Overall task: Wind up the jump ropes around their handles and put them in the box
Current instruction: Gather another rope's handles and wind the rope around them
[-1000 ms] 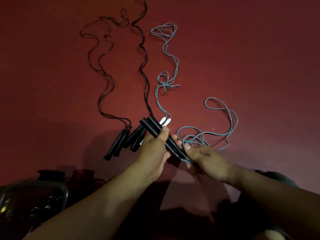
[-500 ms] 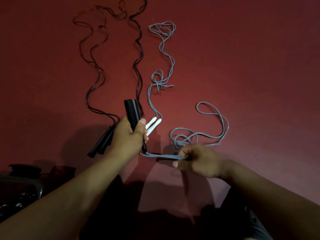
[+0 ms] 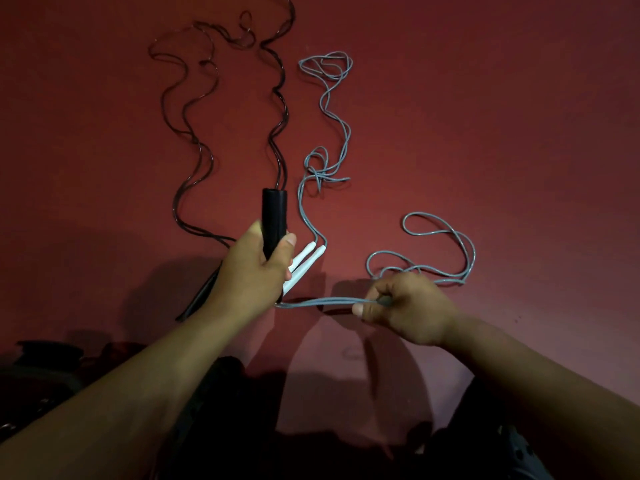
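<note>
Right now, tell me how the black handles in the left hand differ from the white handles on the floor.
The black cylindrical handles are thick and held upright in the left hand; the slim white handles lie slanted on the red floor, untouched. A grey cord runs from the black ones to the right hand. Both sets sit paired.

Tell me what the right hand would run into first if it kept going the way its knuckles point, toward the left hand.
Probably the left hand, which grips the black handles. The right hand pinches the grey rope stretched between them; nothing else shows in that gap, though depth is unclear.
</note>
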### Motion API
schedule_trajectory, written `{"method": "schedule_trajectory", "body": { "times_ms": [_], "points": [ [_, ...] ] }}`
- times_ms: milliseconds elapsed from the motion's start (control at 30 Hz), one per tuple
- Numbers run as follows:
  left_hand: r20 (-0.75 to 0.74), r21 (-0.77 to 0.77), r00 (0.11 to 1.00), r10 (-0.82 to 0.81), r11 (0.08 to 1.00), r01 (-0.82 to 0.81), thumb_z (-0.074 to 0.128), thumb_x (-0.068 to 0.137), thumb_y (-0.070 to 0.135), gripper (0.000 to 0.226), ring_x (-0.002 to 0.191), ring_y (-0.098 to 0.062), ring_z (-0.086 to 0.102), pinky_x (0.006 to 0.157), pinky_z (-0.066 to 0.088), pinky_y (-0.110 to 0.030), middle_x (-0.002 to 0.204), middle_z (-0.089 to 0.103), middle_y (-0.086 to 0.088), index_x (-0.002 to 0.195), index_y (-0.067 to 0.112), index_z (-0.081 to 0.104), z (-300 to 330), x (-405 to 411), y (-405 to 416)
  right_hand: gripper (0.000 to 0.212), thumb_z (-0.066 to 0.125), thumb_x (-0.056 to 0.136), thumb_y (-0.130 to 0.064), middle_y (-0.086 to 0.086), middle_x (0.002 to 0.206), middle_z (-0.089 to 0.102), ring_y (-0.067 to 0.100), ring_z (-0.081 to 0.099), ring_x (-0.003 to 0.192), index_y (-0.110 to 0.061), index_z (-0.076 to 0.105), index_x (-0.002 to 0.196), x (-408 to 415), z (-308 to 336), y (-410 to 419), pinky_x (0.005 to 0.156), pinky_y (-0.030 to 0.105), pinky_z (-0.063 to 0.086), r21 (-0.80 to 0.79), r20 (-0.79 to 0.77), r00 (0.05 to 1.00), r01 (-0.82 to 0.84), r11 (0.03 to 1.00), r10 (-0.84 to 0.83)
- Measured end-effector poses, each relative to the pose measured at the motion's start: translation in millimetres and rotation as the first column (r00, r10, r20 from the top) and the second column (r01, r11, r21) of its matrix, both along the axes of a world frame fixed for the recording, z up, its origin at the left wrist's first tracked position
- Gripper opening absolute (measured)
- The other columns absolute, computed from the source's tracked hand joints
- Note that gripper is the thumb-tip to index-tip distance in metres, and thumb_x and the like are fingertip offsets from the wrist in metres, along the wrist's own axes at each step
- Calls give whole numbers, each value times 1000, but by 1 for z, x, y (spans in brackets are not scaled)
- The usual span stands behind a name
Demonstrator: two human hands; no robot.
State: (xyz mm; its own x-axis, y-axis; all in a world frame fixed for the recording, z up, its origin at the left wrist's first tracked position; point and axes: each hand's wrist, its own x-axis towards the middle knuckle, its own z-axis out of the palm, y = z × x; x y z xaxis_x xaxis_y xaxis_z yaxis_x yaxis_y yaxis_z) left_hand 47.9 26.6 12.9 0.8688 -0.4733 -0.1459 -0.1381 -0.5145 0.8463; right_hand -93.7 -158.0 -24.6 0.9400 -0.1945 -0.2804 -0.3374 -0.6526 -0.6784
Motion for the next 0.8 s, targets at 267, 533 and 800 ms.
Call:
{"method": "schedule_trajectory", "body": {
  "times_ms": [267, 533, 800],
  "points": [
    [73, 78, 993, -94, 993, 88, 53, 92, 40, 13, 64, -19, 59, 65, 49, -38, 63, 56, 9, 86, 27, 53, -5, 3, 2, 62, 63, 67, -75, -3, 49, 52, 7, 51, 50, -15, 54, 54, 2, 5, 0, 52, 21, 40, -98, -37, 997, 66, 993, -70],
    [38, 220, 985, -168, 963, 156, 58, 95, 31, 10, 67, -11, 58, 65, 46, -30, 70, 62, 7, 87, 25, 61, -9, 9, 8, 39, 78, 74, -51, -4, 49, 55, 6, 49, 44, -15, 63, 66, 7, 24, -3, 48, 24, 41, 146, -133, 986, 115, 982, -96],
    [-425, 206, 752, -504, 755, 623, 59, 96, 41, 32, 44, -2, 46, 49, 39, -16, 51, 54, 11, 72, 21, 53, 8, -18, 10, 57, 52, 73, -75, 1, 70, 58, 15, 50, 61, -32, 61, 109, 11, 35, 5, 59, 36, 42, 532, -98, 970, 240, 812, -223]
  ]
}}
